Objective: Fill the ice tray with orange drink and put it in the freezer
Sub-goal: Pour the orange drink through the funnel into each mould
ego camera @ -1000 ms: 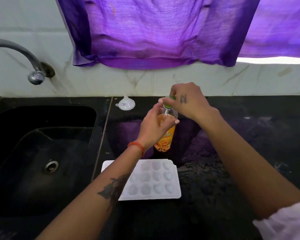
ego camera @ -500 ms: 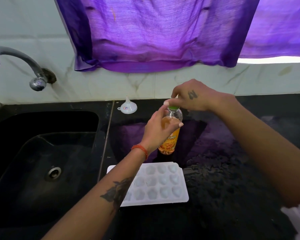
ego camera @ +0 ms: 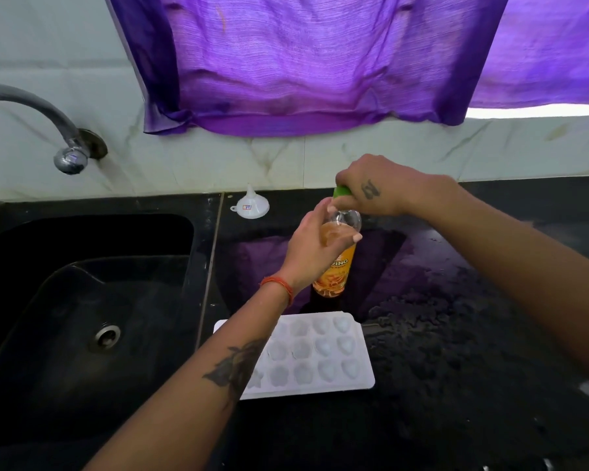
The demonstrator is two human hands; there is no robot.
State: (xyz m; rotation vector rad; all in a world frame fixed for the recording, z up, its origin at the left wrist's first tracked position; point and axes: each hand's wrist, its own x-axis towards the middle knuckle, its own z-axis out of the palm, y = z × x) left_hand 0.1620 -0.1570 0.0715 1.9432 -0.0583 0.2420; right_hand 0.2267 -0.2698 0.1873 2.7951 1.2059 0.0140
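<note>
A small clear bottle of orange drink (ego camera: 337,273) stands upright on the black counter, just behind the ice tray. My left hand (ego camera: 315,246) wraps around the bottle's upper body. My right hand (ego camera: 378,188) pinches the green cap (ego camera: 341,191) on top of the bottle. The white ice tray (ego camera: 323,355) lies flat on the counter in front of the bottle, its shaped cells dry. My left forearm crosses over the tray's left part and hides it.
A white funnel (ego camera: 251,207) sits upside down at the back of the counter, left of the bottle. A black sink (ego camera: 82,317) with a metal tap (ego camera: 45,127) fills the left side. A purple curtain (ego camera: 303,62) hangs above the tiled wall.
The view has shifted slightly down and right. My right hand has turned on the cap, so the green cap now shows to the left of the fingers. The bottle stays in place.
</note>
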